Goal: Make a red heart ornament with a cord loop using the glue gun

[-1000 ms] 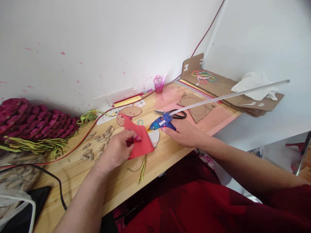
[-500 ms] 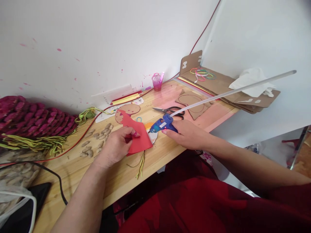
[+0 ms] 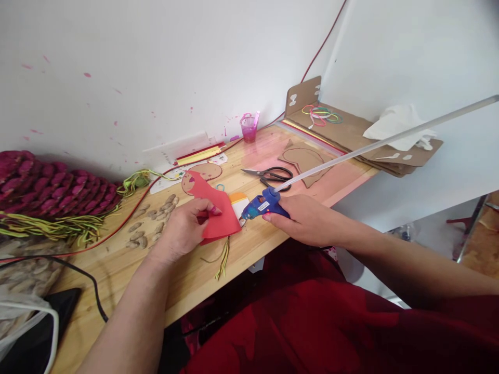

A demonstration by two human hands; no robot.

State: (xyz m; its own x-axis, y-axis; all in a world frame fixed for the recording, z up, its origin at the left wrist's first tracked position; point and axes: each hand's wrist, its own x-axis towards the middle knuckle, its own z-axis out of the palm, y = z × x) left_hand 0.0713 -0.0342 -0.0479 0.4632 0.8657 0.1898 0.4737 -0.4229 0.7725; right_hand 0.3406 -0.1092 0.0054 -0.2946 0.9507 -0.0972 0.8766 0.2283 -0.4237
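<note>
My left hand (image 3: pixel 183 228) pinches a red paper cut-out (image 3: pixel 218 215) and lifts its near edge off the wooden table (image 3: pixel 195 280). My right hand (image 3: pixel 307 221) grips a blue glue gun (image 3: pixel 265 204) with a long clear glue stick (image 3: pixel 390 139) jutting out behind it. The gun's nozzle points left at the white and orange piece (image 3: pixel 237 203) under the red paper. Yellow-green strings (image 3: pixel 223 259) hang below the cut-out.
Black scissors (image 3: pixel 271 175) lie behind the gun. Brown cardboard cut-outs (image 3: pixel 306 158), a cardboard sheet (image 3: pixel 351 135) with rubber bands (image 3: pixel 322 114) and white tissue (image 3: pixel 397 124) are at right. A pink cup (image 3: pixel 248 127), peanut-like shells (image 3: pixel 156 221), dark red scaled fabric (image 3: pixel 50 184) and cables (image 3: pixel 89 291) are at left.
The glue gun's nozzle has dropped lower and nearer the table's front edge, against the piece under the red paper. My left hand still holds the red cut-out lifted.
</note>
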